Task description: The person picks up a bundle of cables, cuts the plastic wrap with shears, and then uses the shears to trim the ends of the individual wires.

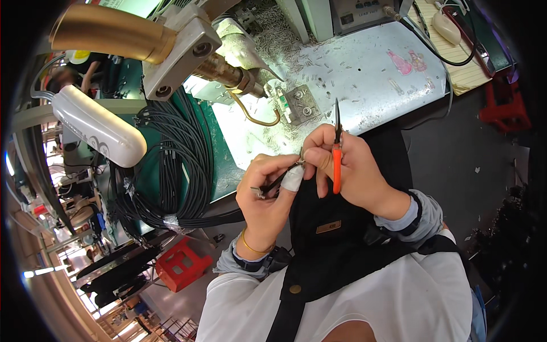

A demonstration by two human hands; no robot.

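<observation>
My left hand [259,199] is closed on the end of a black cable [273,187], with a white wrap [293,178] around the thumb. A small metallic tip shows at one end of the cable, beside the palm. My right hand [364,171] meets it at the fingertips, thumb and index finger pinching at the cable's other end; the fingers cover most of that spot. Held in the same right hand are orange-handled pliers [337,168], upright, their dark pointed jaws directed away from me. Just beyond both hands sits a metal fixture block [302,105] with bolts.
A machine with a gold cylinder [114,34] overhangs the bench from the left, near a white lamp [99,128]. Coiled black cables [176,171] lie at left. Small metal pins [279,37] litter the white plate [364,74]. Red crates [182,264] stand below; a co-worker's arm [90,75] shows far left.
</observation>
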